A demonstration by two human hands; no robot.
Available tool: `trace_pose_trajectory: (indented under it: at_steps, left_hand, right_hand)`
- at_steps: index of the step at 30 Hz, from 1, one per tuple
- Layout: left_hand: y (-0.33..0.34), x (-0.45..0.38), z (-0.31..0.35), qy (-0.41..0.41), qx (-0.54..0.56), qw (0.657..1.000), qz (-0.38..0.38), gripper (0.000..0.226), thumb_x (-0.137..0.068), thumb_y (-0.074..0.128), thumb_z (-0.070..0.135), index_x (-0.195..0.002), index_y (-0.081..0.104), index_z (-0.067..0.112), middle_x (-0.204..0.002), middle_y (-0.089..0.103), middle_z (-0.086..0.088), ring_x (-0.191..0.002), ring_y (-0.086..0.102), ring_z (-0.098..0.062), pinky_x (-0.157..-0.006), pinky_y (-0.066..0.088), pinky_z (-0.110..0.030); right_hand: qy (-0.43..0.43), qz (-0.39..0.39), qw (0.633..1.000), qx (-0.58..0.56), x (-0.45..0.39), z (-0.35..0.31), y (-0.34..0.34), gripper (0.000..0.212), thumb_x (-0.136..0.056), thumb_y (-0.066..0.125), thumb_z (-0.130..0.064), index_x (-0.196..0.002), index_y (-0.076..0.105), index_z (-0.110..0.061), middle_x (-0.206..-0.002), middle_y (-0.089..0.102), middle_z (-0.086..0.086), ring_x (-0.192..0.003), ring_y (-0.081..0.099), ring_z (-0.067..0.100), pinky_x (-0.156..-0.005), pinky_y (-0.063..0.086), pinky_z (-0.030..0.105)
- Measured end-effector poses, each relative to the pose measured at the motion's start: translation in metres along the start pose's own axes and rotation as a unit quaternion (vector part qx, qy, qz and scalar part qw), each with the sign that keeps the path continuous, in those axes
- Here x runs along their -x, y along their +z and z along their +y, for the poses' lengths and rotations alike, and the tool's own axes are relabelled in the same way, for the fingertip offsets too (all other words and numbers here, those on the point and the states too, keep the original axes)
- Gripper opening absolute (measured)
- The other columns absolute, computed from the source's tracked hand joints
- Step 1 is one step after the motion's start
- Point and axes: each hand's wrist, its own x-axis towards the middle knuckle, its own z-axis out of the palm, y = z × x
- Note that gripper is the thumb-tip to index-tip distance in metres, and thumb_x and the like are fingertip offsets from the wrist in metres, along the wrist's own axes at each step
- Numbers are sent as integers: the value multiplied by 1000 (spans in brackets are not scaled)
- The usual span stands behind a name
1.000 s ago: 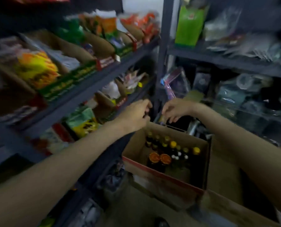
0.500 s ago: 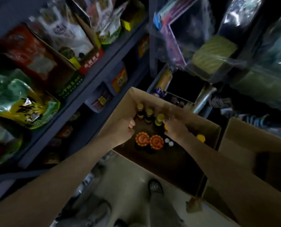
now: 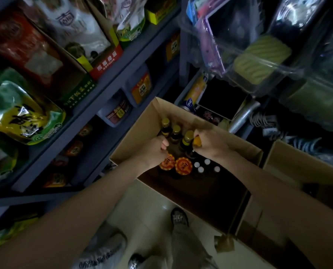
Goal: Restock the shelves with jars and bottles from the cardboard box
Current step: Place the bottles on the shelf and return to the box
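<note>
Both hands inside cardboard box (image 3: 134, 136). Right hand (image 3: 210, 144) grip curled round orange-capped bottle (image 3: 197, 142). Left hand (image 3: 156, 150) grip curled, contents hidden, can't tell. Gold-capped bottles (image 3: 176, 131) between grips; two jars (image 3: 183, 165) just below. Shelves (image 3: 111, 90) left of L grip.

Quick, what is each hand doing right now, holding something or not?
Left hand: fingers curled, inside the box; whether it holds anything cannot be told.
Right hand: grips the orange cap of a bottle.
</note>
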Motion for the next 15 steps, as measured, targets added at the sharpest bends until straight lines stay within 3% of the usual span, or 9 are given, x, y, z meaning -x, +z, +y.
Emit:
trace_pose_trajectory:
  at_steps: [5,8,12,15]
  left_hand:
    - [-16,13,39,48,88,992,-77,56,-90,53,1,-141,31,10,-145,38,-6,-130,42,-22,-95,37,-23]
    - [-42,38,55,94,175,973,-118,64,-88,56,-1,-143,25,11,-140,40,0,-130,39,-14,-96,34,-17]
    - [-96,94,48,109,280,945,-131,53,-87,58,4,-134,40,20,-125,54,8,-115,53,-8,-93,46,-20]
    - [-137,154,31,120,278,951,-62,26,-85,63,16,-109,58,26,-106,67,10,-97,64,-3,-81,54,-17]
  right_hand:
    - [-101,17,995,-14,21,-55,-93,24,-71,72,-19,-88,66,-3,-90,64,9,-84,60,23,-71,47,33]
    - [-158,13,986,-45,36,-100,-147,23,-68,76,-22,-82,70,-5,-78,64,2,-74,57,13,-66,43,27]
    - [-131,43,972,-191,49,-162,-182,34,-71,76,-26,-81,69,6,-64,57,10,-54,49,10,-49,36,21]
    - [-142,53,948,-279,63,-219,-188,40,-73,77,-36,-82,67,2,-61,56,9,-44,48,10,-37,34,17]
